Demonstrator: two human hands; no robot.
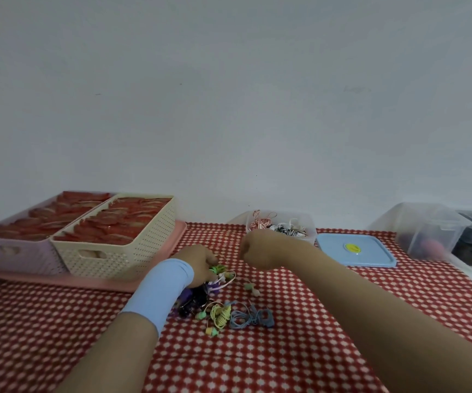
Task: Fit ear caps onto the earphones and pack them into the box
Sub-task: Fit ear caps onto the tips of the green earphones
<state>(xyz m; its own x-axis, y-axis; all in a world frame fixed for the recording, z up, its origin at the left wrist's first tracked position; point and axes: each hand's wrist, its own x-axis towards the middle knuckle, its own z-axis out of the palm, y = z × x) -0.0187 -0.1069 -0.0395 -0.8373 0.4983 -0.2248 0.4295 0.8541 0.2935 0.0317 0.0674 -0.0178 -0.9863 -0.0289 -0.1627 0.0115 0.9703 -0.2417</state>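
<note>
Where the cream basket (115,251) ends, the left hand (197,263) pinches the far end of the tangled earphones (220,313), whose pile trails toward the person. The right hand (257,251) is curled, its contents unseen, and hovers just beyond, nearer the clear box (310,234).

At left rear of the desk (285,350), on a tray (59,280), one basket (16,251) with a second basket (121,251) against its right side. Mid-desk, loose earphones (223,310). Behind these, rightward, a tub (310,236) of coiled earphones (283,225); just right, a lid (371,253); farther right, bins (427,231).
</note>
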